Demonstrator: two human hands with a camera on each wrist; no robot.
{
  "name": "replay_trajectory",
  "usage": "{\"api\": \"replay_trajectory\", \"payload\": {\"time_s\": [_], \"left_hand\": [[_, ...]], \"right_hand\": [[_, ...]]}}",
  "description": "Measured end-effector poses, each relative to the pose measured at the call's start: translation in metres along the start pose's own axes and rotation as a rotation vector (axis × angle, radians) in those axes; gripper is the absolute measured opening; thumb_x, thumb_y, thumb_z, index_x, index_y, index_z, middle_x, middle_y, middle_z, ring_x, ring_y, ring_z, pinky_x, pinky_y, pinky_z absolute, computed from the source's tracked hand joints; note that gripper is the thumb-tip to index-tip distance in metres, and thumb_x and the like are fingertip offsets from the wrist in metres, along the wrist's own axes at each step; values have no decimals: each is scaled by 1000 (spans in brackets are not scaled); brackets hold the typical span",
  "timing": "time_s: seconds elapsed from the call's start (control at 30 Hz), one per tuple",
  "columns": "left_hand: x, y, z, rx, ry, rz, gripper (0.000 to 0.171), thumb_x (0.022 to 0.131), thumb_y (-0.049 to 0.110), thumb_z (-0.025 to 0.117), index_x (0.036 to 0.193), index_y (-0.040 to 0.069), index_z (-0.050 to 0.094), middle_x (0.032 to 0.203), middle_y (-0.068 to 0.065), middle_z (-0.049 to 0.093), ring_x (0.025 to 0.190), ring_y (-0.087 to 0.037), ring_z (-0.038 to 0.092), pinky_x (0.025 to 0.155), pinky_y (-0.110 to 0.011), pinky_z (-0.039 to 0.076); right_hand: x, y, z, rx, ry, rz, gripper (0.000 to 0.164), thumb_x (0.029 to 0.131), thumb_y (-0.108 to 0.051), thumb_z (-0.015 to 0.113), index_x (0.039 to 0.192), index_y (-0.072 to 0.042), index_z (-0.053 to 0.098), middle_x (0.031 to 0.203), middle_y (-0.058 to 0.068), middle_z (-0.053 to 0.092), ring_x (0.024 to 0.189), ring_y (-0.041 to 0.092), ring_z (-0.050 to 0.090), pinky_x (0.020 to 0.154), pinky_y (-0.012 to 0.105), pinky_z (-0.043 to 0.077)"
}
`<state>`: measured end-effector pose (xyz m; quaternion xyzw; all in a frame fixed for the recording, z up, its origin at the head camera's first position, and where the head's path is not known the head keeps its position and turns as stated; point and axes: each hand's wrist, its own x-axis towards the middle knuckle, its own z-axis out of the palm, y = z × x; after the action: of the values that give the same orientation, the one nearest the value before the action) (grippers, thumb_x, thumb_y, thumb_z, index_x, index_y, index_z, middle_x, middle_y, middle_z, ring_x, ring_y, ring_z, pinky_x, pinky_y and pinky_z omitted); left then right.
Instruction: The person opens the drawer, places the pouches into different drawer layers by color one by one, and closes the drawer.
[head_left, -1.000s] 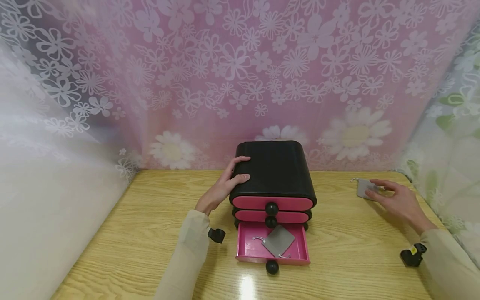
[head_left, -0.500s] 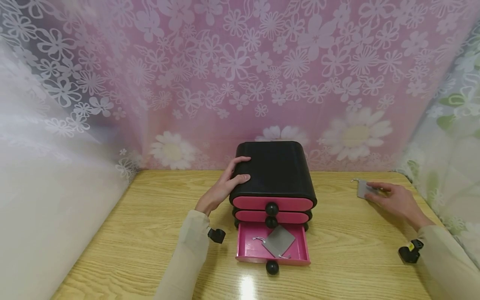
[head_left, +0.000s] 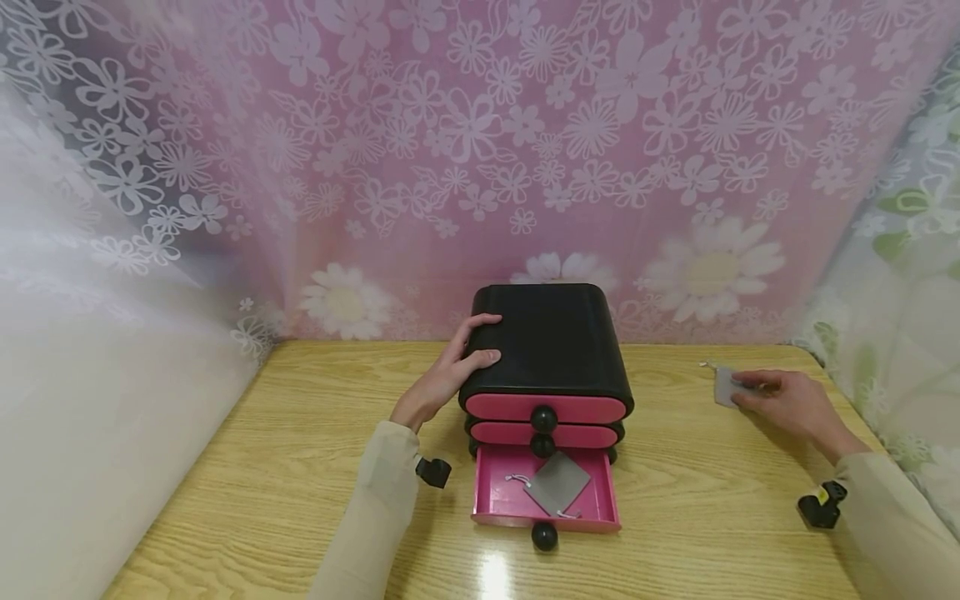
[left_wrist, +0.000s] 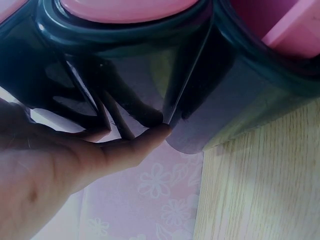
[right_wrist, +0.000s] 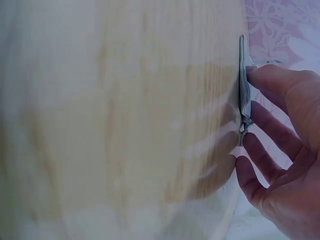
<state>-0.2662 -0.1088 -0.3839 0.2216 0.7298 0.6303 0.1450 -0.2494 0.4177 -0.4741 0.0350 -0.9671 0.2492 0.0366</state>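
My left hand (head_left: 442,375) rests on the left side of a black drawer unit (head_left: 547,333), thumb and index finger lying over its top edge. In the left wrist view, the other fingers (left_wrist: 145,145) press against the unit's glossy side. My right hand (head_left: 795,408) is at the far right of the table, thumb and fingertips on a small grey drawstring pouch (head_left: 724,388), pinching it. The right wrist view shows this pouch (right_wrist: 244,85) edge-on, close to the tabletop. Another grey drawstring pouch (head_left: 558,483) lies in the pulled-out pink bottom drawer (head_left: 491,483).
Two upper pink drawers, the top one (head_left: 495,407) and the middle one (head_left: 495,432), are pushed in, each with a round black knob. Flowered curtains (head_left: 450,167) hang behind and at both sides of the wooden table (head_left: 330,450).
My right hand's fingertips have drawn together on the pouch at the right, and it has shifted slightly toward me. The left hand and the drawer unit have stayed where they were.
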Motion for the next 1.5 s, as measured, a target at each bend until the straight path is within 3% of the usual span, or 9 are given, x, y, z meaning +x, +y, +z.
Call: {"api": "replay_trajectory", "payload": {"time_s": [0.33,0.73,1.0,1.5], "left_hand": [[0,-2,0,-3,0,12,52,103,30,55,151,40,37,157,-4,39,137,-26,51,112,-47,44],[1,-1,0,6,3,13,52,103,30,55,151,41,37,157,-5,39,137,-27,51,112,-49,44],[0,-1,-1,-3,-3,8,52,103,30,55,151,40,37,155,-6,40,135,-27,53,111,-47,45],[1,-1,0,-2,-2,-2,52,103,30,55,150,41,38,156,-6,39,135,-26,52,111,-46,44]], "right_hand": [[-3,-4,-2,9,-30,2,45,97,-38,70,123,-1,73,113,26,72,86,26,70,69,43,56],[-5,-5,0,4,-9,-25,35,97,-34,71,115,-4,77,100,19,76,77,15,65,61,32,51],[-16,-10,-1,32,64,-91,27,96,-26,73,113,-6,77,99,18,76,72,-14,54,57,23,47],[-34,-30,-9,53,183,-204,19,92,-17,76,111,-12,78,89,7,76,75,-17,53,54,24,45]]}}
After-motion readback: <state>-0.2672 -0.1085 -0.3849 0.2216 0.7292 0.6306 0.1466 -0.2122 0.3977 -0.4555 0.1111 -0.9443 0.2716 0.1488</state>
